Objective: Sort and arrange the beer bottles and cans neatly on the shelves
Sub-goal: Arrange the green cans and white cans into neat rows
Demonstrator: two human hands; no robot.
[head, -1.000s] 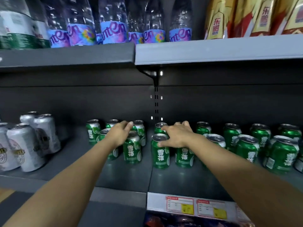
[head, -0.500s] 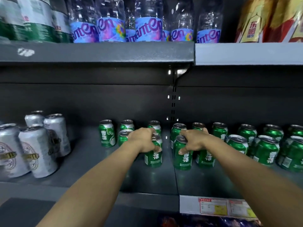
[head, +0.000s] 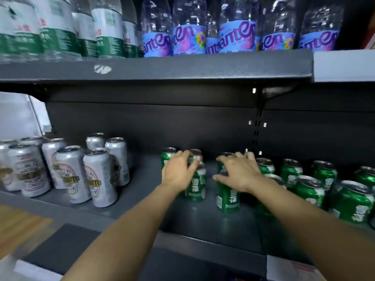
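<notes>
Head view, near to far. Both forearms reach in over the front lip of the shelf (head: pixel 129 201); bare shelf floor sits under the wrists, so the stock is set back from the edge and there is room to draw cans forward.

Left hand (head: pixel 178 173) lies over the tops of a small clump of green cans, fingers curved down around the front green can (head: pixel 195 185) just beneath its fingertips. It looks like a top grip, though how tight I cannot tell through the motion blur.

Right hand (head: pixel 237 173) is spread wide, fingers nearly straight, palm resting on the rim of a second green can (head: pixel 227 197); thumb points toward the left hand. Pressing or steadying rather than clasping, my read.

The two cans stand upright, apart, a gap between them. Likely intent: square the left-end cans into files.

Right of the right hand, the loose green cans (head: pixel 308 185) stand staggered, not in rows, so sorting there is unfinished.

Left of the left hand, well apart, silver cans (head: pixel 99 175) cluster by brand, some tilted.

Beyond and above both hands, water bottles (head: pixel 188 37) fill the upper shelf.
</notes>
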